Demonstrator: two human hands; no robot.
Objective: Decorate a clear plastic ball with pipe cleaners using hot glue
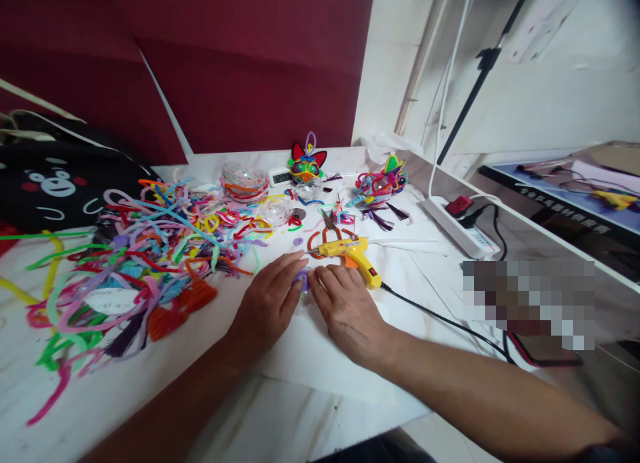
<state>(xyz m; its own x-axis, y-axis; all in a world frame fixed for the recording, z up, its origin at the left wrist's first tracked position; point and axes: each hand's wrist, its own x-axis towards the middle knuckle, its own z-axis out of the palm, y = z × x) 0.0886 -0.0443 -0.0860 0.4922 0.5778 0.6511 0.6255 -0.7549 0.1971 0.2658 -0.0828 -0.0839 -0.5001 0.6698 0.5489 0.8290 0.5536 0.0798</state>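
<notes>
My left hand and my right hand meet at the middle of the table. Between their fingertips is a purple pipe-cleaner piece, pressed against a small clear plastic piece. My fingers cover much of both. Just beyond my right hand lies a yellow hot glue gun, its nozzle pointing left past my fingertips. Behind it are orange-handled pliers with their handles spread. A small purple coil rests beyond my left fingers.
A tangled heap of coloured pipe cleaners covers the left side. Two decorated figures, one with red ears and one pink, stand at the back beside clear plastic bowls. A power strip and a black cord lie right.
</notes>
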